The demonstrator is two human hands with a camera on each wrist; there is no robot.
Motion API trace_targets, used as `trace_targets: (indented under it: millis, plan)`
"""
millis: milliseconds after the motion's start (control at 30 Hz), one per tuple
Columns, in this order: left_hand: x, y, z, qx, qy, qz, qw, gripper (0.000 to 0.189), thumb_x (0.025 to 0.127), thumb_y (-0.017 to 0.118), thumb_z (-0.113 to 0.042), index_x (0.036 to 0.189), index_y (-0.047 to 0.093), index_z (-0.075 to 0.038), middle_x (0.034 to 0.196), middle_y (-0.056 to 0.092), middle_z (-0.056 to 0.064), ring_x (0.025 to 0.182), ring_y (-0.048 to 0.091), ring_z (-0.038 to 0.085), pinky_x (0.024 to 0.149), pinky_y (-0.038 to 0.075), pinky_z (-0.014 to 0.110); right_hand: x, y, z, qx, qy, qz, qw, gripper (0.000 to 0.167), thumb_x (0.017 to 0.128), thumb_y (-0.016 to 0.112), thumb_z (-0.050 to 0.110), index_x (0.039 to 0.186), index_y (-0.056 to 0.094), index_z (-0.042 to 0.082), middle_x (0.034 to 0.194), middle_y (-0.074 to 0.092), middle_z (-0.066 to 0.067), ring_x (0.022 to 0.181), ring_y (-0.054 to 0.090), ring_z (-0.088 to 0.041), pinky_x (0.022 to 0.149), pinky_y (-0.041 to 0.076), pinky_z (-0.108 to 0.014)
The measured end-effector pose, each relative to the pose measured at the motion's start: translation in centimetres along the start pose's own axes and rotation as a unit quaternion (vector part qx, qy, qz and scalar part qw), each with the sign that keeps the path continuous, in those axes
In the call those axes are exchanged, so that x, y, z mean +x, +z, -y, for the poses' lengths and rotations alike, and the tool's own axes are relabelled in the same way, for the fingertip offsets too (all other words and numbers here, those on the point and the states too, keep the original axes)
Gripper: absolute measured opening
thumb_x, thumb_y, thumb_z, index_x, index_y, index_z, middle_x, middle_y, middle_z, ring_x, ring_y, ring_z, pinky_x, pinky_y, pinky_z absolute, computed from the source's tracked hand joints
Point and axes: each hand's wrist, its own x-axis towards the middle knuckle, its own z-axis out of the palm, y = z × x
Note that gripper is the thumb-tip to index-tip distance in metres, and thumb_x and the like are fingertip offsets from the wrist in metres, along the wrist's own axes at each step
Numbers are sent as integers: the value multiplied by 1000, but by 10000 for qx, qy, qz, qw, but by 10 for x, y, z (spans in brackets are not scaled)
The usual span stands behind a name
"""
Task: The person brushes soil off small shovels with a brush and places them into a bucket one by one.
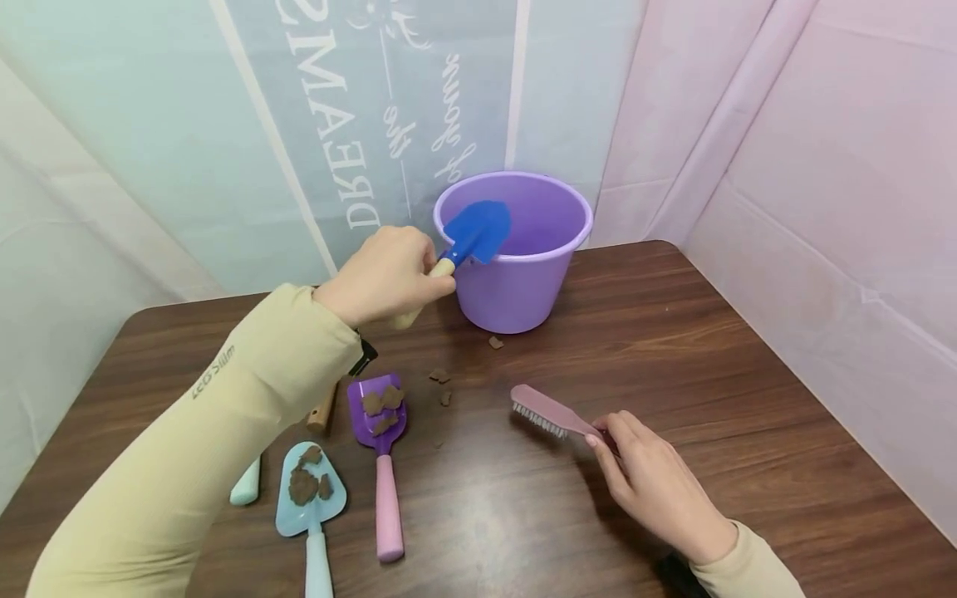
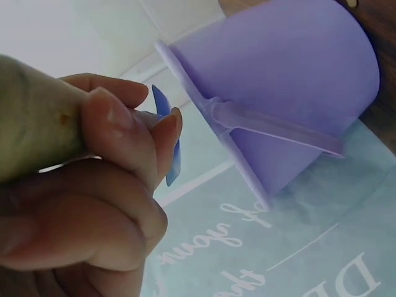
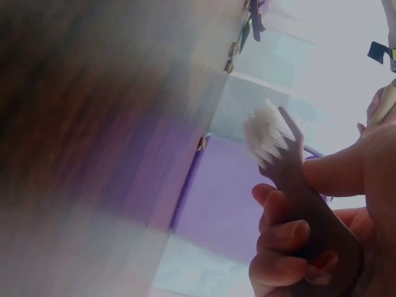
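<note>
My left hand [image 1: 392, 278] grips the pale wooden handle of a small blue trowel [image 1: 482, 228]. Its blade overlaps the near left rim of the purple bucket [image 1: 516, 291] in the head view and carries no visible soil. From the left wrist, the fingers wrap the handle [image 2: 37, 117], with the bucket's side and its folded handle [image 2: 278, 130] beyond. At the right, my right hand [image 1: 661, 482] holds a pink brush [image 1: 549, 409] by its handle, white bristles downward over the table. The right wrist view shows those bristles [image 3: 267, 133] and the fingers around the handle.
Left of centre lie a purple scoop [image 1: 385, 448] and a light blue scoop [image 1: 312, 498], both bearing brown clumps. A wooden handle [image 1: 323, 411] and a mint handle [image 1: 247, 483] show partly beneath my left arm. Brown crumbs [image 1: 439, 376] dot the dark table [image 1: 478, 515]; another bit [image 1: 496, 341] lies by the bucket.
</note>
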Motion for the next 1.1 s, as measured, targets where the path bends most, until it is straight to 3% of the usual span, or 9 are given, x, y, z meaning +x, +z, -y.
trace_targets:
  millis: [300,633,900,1100]
  plan:
    - [26,-8,-11,161,244,259,9992,42,84,52,-22,46,40,-13,37,47,-1,44,53,15,55,34,25,-3,1,5,66,55,46,10000,11,85,68,6,90,60,10,74,41,11,60,31,2,50,30,-16]
    - [47,-14,-18,143,82,771,9969,40,89,56,-25,52,52,-9,40,50,-2,46,53,13,60,39,24,-10,2,13,90,131,86,9998,14,85,70,7,92,61,14,76,44,14,62,34,4,53,32,-16]
    - [64,-19,-22,145,-107,746,9970,38,86,61,-23,50,52,-10,38,46,-4,40,50,12,57,43,24,-10,2,17,84,118,77,9999,14,84,70,8,91,61,16,76,43,15,62,33,5,52,32,-16]
    - [78,-11,-27,482,-158,700,9963,37,80,65,-21,47,51,-13,36,42,-5,39,46,10,51,38,23,-17,5,18,224,103,64,9997,14,84,70,7,91,60,16,75,40,16,60,31,6,50,31,-13]
